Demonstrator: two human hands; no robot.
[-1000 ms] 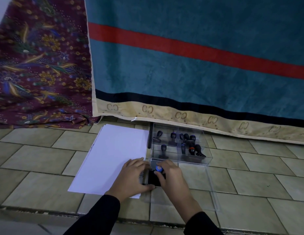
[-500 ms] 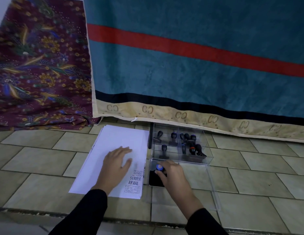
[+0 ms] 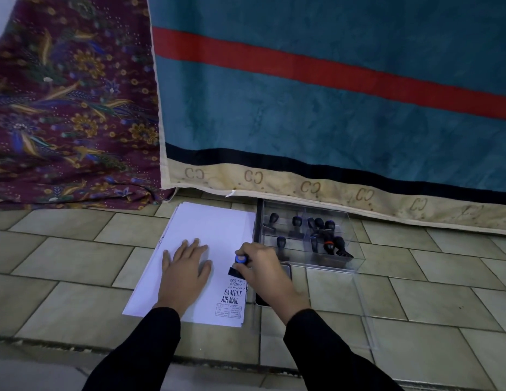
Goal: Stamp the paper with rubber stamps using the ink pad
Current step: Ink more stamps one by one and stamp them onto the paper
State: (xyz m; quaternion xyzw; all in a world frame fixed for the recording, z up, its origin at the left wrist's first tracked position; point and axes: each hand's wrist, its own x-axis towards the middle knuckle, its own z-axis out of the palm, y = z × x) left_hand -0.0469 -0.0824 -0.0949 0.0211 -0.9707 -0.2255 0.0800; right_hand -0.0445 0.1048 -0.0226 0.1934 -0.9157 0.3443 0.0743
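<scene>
Fingers (image 3: 242,267) of the right hand (image 3: 264,273) gripped the blue-capped stamp (image 3: 240,260), seated on the paper (image 3: 212,230) just beyond the earlier imprints. Left hand (image 3: 185,270) lay open and flat, pinning the sheet. Step judged: impression. Next move calls for a straight lift, then re-inking at the ink pad (image 3: 287,270) to the right.

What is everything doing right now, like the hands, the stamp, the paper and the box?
left hand: flat on the paper, fingers spread, holding nothing.
right hand: gripping the blue-topped stamp.
blue-topped stamp: upright, base down on the paper.
paper: lying flat on the tiles, several prints near its right edge.
ink pad: mostly hidden behind the right hand.
clear box: open, with black stamps inside.
</scene>
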